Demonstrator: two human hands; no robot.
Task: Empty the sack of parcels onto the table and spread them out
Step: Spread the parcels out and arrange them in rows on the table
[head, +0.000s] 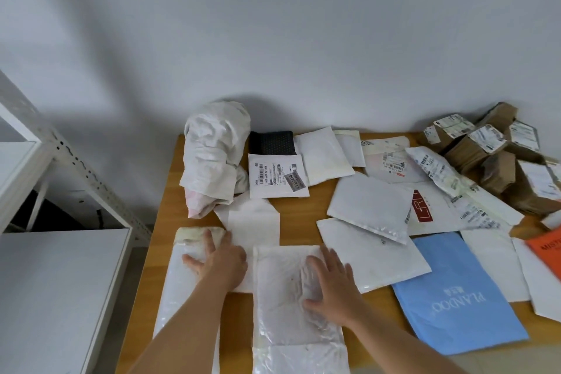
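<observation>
Pressing flat with spread fingers, the left hand (219, 261) rests on a glossy white mailer (185, 276) at the wooden table's (297, 215) near-left edge; the right hand (331, 282), fingers also splayed, holds nothing and lies on a crinkled translucent pouch (288, 297). The crumpled white sack (215, 152) slumps at the back-left corner. Flat white, blue (461, 291) and brown-paper parcels (498, 152) cover the rest.

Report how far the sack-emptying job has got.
Done: the sack lies crumpled and slack at the back of the table, parcels out. In hand: left hand and right hand press flat on two white mailers. Left: the brown boxes and the mailers beside them are heaped and overlapping, so need spreading.
</observation>
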